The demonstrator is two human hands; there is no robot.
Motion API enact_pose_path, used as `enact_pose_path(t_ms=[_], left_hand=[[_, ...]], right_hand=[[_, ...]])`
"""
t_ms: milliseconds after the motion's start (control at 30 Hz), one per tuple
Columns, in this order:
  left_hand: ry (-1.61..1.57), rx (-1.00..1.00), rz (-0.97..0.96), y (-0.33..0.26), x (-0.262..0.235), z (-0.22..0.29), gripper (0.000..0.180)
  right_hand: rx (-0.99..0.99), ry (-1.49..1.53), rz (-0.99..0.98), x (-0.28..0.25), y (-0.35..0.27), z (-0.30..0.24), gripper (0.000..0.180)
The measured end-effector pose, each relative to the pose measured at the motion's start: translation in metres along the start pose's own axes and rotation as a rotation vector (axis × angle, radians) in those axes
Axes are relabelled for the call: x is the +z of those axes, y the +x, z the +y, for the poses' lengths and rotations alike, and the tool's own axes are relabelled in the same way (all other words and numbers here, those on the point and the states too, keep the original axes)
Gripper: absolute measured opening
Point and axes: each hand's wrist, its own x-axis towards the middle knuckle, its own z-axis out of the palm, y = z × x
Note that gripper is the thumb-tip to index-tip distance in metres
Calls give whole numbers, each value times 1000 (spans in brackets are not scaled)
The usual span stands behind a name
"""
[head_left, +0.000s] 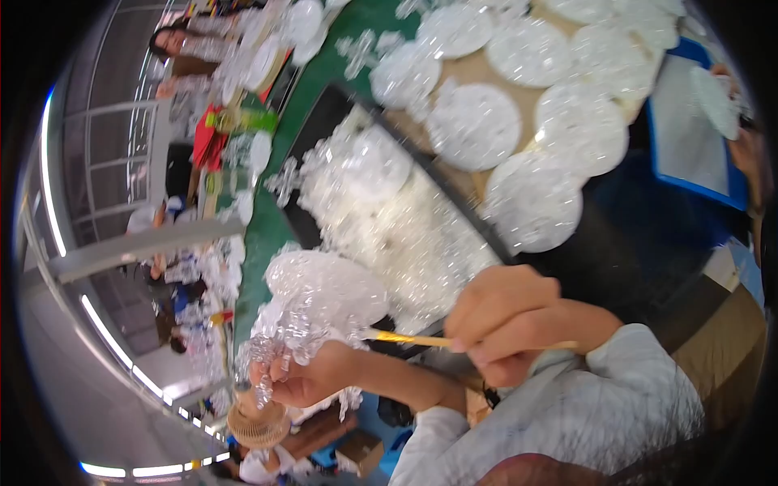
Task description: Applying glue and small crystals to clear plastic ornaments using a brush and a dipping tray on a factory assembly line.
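With our left hand [304,381] pinching a clear snowflake ornament [312,304], our right hand [506,320] closes on a thin brush [405,338], apparently mid-coating; next, steady strokes.

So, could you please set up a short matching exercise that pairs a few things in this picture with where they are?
Things:
1. thin brush
2. glittery clear ornament
3. blue tray
4. pile of white pieces

Places:
A. in the black tray at centre
B. at the upper right
C. in the right hand
D. in the left hand

Pairs: 1-C, 2-D, 3-B, 4-A
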Motion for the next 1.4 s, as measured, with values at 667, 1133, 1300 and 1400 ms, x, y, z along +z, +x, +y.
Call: enact_pose_path(t_ms=[667,1133,1300,1400], left_hand=[[-559,231,-864,5,481,212,23],[-219,237,-1383,-134,602,216,25],[-346,428,-1390,-55,550,213,35],[-336,556,-1464,37,442,194,28]], right_hand=[[-229,-137,209,-97,76,-87,29],[79,-415,118,-144,100,-118,21],[227,-726,-157,-162,97,-165,17],[525,-823,-234,-147,101,-168,10]])
